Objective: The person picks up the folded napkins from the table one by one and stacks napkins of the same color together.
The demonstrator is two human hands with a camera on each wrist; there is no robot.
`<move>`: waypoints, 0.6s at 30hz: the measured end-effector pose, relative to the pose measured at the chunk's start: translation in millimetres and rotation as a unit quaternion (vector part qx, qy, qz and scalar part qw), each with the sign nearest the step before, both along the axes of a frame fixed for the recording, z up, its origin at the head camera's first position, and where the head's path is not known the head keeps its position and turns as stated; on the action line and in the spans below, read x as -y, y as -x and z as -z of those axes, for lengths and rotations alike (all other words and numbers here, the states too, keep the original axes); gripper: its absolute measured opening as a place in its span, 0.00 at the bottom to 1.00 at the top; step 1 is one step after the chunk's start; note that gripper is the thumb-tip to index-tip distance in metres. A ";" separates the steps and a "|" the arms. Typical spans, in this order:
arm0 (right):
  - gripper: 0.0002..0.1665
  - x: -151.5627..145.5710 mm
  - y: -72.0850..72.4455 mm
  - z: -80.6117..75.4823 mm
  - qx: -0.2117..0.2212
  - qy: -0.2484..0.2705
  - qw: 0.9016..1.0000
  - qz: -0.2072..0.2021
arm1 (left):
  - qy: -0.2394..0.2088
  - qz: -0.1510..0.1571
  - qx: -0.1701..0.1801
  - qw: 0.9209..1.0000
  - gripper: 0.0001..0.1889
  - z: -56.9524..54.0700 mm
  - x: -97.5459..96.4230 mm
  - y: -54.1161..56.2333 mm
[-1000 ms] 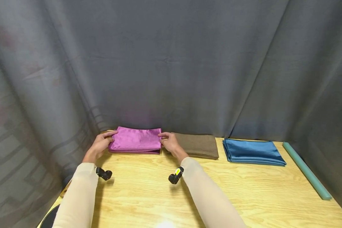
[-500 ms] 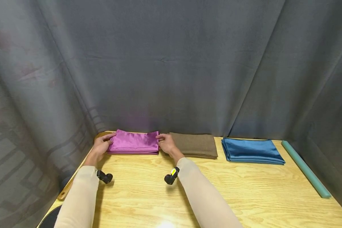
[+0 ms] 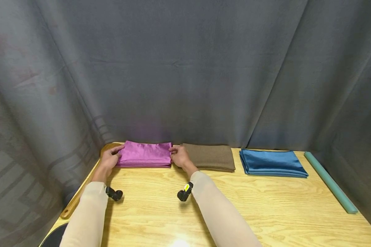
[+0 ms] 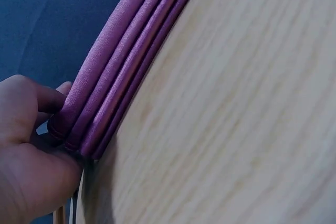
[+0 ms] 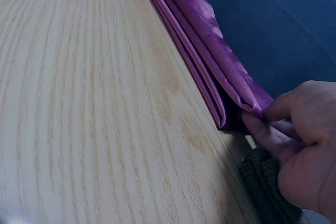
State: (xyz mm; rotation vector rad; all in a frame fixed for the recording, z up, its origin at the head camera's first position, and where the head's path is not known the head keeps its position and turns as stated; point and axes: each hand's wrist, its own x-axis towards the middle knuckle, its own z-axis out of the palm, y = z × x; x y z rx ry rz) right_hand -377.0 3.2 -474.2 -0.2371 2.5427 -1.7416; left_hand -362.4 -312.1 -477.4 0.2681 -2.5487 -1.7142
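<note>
A folded shiny purple cloth [image 3: 146, 154] lies along the table's back edge at left, its stacked folds facing the front. My left hand [image 3: 109, 159] holds its left end; in the left wrist view the thumb sits at the end of the folds and the fingers reach behind. At the opposite end my right hand [image 3: 180, 156] pinches the upper layers between thumb and forefinger, and in the right wrist view these stand slightly apart from the lower fold. A folded brown cloth [image 3: 208, 157] lies just right of that hand.
Farther right lies a folded blue cloth [image 3: 273, 163], then a teal roll [image 3: 330, 181] along the right edge. A wooden piece with a holed handle [image 3: 69, 210] lies along the left edge. Part of a dark round object [image 3: 54, 236] shows at lower left. Grey curtain [image 3: 185, 68] hangs behind.
The purple cloth's raised far edge has come down a little and the cloth lies lower, both hands moving with it. The other cloths keep their places; the head view has shifted slightly.
</note>
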 end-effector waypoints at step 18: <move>0.24 -27.1 -15.2 -19.5 -0.032 -0.052 0.997 -0.043 | 0.074 -0.017 -0.004 0.997 0.25 -9.8 -4.4 -16.2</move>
